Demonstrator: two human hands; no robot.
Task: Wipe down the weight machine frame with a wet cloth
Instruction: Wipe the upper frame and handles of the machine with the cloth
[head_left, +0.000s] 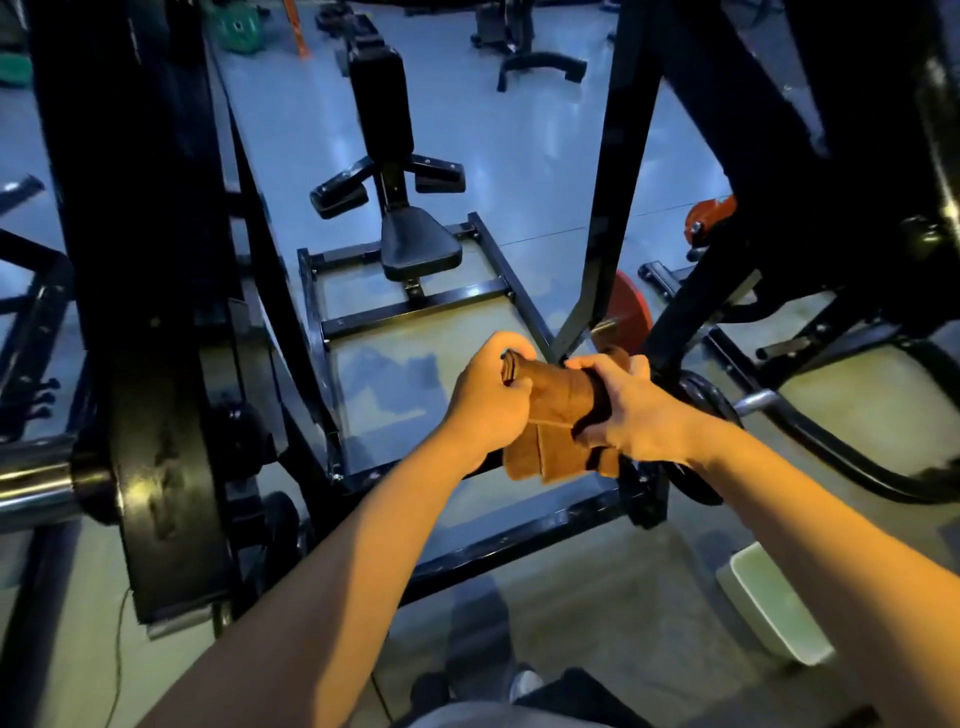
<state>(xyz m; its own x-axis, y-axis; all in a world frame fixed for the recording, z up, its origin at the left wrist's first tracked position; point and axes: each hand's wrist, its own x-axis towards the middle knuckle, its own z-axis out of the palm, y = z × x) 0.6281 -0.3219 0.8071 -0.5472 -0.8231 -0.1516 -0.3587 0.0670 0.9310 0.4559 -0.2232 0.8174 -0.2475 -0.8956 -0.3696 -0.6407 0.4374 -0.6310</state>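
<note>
Between both hands, folded brown cloth (558, 415) hangs in layers.

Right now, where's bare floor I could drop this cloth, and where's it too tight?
Both hands, left and right, grip the cloth. Bare floor lies inside the base frame, between its crossbar and the near rail. More lies near your feet, left of the white block. It is crowded around the black plate and the red plate.

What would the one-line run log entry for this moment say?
hands: left hand and right hand grip cloth | cloth: folded, off frame | wiping: not under way
</note>
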